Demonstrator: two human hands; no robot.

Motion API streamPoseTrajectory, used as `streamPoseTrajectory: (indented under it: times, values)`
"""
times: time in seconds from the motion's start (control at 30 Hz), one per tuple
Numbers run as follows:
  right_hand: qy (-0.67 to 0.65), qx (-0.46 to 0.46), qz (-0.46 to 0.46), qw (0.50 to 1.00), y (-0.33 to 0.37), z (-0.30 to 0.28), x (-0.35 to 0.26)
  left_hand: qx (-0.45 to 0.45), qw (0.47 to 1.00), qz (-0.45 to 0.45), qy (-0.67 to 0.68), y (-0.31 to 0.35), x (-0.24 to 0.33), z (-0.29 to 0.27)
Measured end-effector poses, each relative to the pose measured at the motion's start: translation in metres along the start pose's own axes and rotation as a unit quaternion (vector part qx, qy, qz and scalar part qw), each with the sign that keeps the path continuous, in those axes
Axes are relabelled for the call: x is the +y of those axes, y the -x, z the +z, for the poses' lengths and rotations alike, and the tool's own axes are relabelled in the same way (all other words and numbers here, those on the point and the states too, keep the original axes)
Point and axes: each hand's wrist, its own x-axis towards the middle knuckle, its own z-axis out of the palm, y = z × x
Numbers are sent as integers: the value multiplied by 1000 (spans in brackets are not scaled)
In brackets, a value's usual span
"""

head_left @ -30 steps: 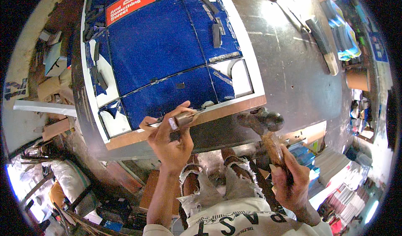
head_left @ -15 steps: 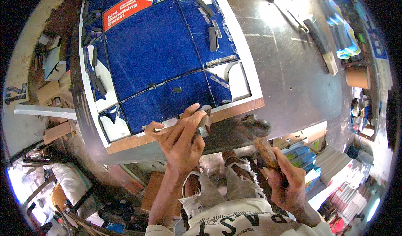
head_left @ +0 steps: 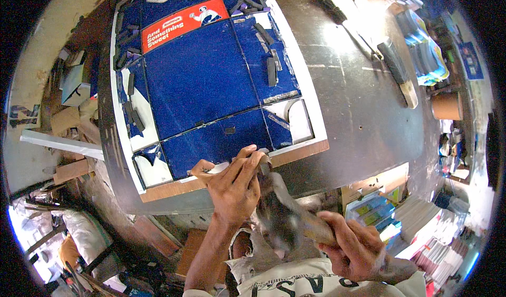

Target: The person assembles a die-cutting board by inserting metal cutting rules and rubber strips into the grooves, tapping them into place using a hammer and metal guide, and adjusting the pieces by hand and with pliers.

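Note:
On the dark table lies a board (head_left: 303, 155) with a brown front edge, white margins, blue printed panels and thin dark strips set along their lines. My left hand (head_left: 234, 191) is at its front edge, fingers closed around a small grey metal-looking piece (head_left: 265, 162) that shows only in part. My right hand (head_left: 356, 247) grips a hammer (head_left: 319, 228) by its wooden handle. The hammer's head, smeared by motion, is just right of my left hand, close to the metal piece; I cannot tell whether they touch.
Several dark foam strips (head_left: 271, 71) lie on the board's side panels. A dark tool with a pale wooden end (head_left: 398, 76) and a long thin tool (head_left: 361, 36) rest on the table (head_left: 358, 128) to the right. Stacked paper (head_left: 421, 213) stands at the lower right.
The hammer has swung left, from over the table's edge to beside my left hand. My left hand stays at the board's edge. The whole view has shifted slightly.

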Motion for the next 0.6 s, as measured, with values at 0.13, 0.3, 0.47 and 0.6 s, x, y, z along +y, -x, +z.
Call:
streamPoseTrajectory:
  times: [0.13,0.3,0.47,0.6]
  values:
    - [50,11,-8,999,-5,6,6,-9,999,7,-34,-9,10,-5]
    - [8,26,4,1000,-6,9,7,7,999,25,-32,-13,10,-7]
    - [-118,126,38,984,-10,20,10,31,999,0,-19,-4,4,-15]
    - [-139,139,112,974,7,23,7,178,933,-198,243,11,-15,-30]
